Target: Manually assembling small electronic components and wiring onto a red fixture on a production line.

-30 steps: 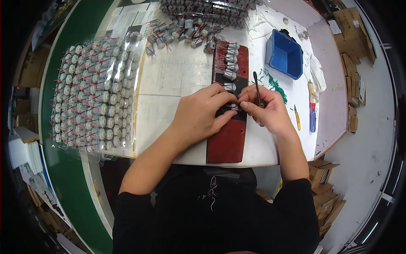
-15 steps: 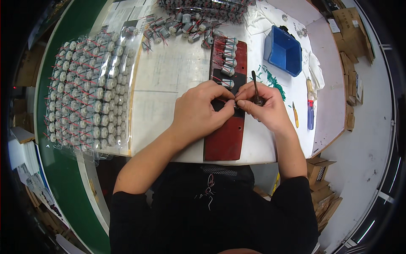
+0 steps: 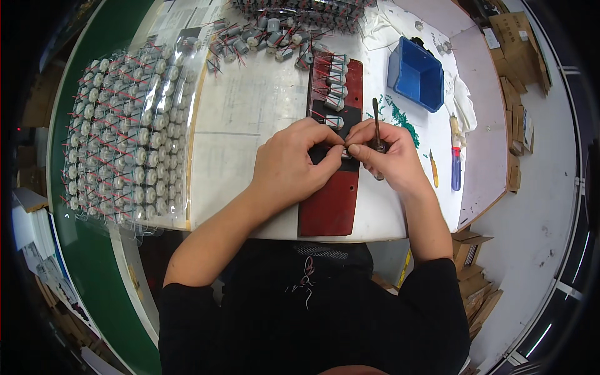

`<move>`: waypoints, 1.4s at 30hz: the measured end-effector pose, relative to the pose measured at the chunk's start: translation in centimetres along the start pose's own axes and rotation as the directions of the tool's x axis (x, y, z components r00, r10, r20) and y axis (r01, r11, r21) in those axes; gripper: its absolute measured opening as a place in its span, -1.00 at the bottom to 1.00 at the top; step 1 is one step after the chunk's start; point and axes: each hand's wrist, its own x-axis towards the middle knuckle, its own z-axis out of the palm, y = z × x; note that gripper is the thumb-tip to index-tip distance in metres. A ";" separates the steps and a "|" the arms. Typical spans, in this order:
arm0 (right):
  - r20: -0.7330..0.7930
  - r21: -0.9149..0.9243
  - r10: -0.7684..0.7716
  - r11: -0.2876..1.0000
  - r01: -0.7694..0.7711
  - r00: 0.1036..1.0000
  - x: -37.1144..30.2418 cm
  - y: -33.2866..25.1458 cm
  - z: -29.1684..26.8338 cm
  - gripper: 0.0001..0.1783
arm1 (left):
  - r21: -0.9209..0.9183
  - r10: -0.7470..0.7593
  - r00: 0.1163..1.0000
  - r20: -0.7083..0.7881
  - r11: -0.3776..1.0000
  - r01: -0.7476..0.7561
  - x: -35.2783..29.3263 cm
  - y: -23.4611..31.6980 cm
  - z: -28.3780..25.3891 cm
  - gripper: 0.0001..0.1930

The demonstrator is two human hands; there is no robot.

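Observation:
My left hand [image 3: 290, 161] is closed, thumb and forefinger pinching a small motor [image 3: 345, 152] that is mostly hidden by the fingers. From the other side my right hand [image 3: 397, 159] meets it with thumb and fingertips, while a screwdriver [image 3: 376, 115] stays tucked in the same hand, its dark shaft pointing up and away from me. Both hands are over the black pad [image 3: 354, 119] on a long red board [image 3: 328, 209]. Farther up the board, several small motors [image 3: 335, 102] with red wires lie in a column, one of them [image 3: 334, 122] just beyond my fingers.
A plastic tray of many motors [image 3: 119, 137] stands at the left. Loose motors [image 3: 275, 40] are heaped at the back. Right of the board are a blue bin [image 3: 400, 78], scattered green bits [image 3: 403, 119], a yellow cutter [image 3: 434, 167] and another screwdriver [image 3: 456, 169].
Both hands keep their pinch at the same spot on the board. The held screwdriver has tipped slightly more upright; the whole scene is shifted a little left.

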 end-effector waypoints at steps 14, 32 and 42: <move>0.046 0.125 0.111 0.985 -0.116 0.993 -0.1 0.1 -0.6 -0.89 | 0.005 0.011 1.000 0.013 1.000 -0.011 0.0 -0.1 -0.2 -0.85; -0.026 -0.202 -0.071 0.977 0.064 0.997 -0.6 -0.5 0.0 -0.91 | 0.030 0.037 0.999 0.003 0.999 -0.037 -0.1 0.1 -0.2 -0.87; 0.011 -0.191 -0.099 0.977 0.099 0.995 -0.5 -0.7 0.1 -0.88 | 0.053 0.015 1.000 0.019 0.998 -0.016 -0.1 0.2 -0.2 -0.87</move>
